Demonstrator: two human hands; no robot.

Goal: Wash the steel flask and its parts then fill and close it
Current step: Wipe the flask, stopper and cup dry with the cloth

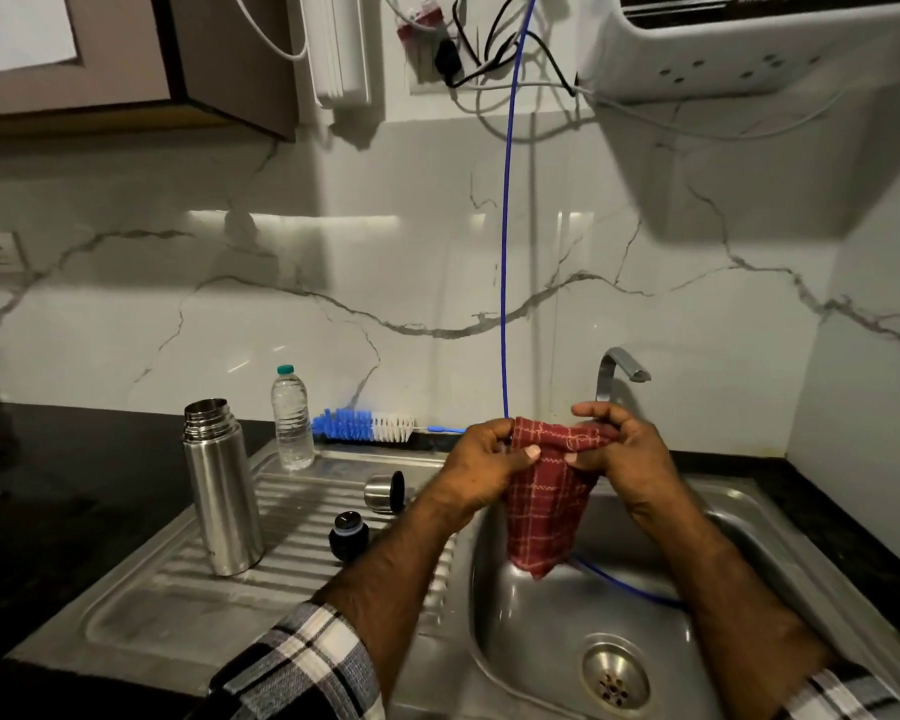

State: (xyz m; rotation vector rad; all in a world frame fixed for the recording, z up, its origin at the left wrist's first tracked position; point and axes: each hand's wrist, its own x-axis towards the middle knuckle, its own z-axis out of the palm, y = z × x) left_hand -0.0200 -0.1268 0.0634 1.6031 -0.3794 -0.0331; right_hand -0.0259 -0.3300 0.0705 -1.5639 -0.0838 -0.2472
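Currently pinched red cloth (549, 504) with both hands' fingers (528, 452) over sink (780, 517); drying step probably. Next: needed open flask (222, 488), left of fingers.

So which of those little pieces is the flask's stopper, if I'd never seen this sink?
Start at the steel draining board left of the sink basin. Right of the tall open flask stands the stopper: short, dark, round-topped, nearest the left forearm. The piece behind it, the cup lid, is shiny steel and lies on its side.

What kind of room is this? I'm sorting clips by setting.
Most likely a home kitchen: a steel sink with a tap, a ribbed drainboard, and a marble-look backsplash.
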